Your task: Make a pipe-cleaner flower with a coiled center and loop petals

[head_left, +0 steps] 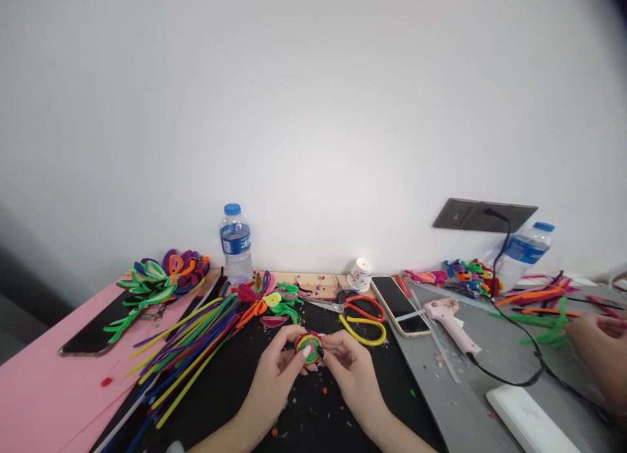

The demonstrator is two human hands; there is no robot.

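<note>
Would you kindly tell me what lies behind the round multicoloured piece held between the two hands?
Beyond the multicoloured piece, black mat shows, then the scissor blades and a light wooden surface with beads. The piece itself covers its reverse side.

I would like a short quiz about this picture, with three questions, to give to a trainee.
1. True or false: the left hand and right hand are both at the round multicoloured piece.

2. Which thing lies nearest to the right hand?
a) the pink glue gun
b) the scissors
c) the white box

3. Fill in the missing word: the bottle on the left side of the picture has a ____ cap.

Key: 1. True; 2. b; 3. blue
</note>
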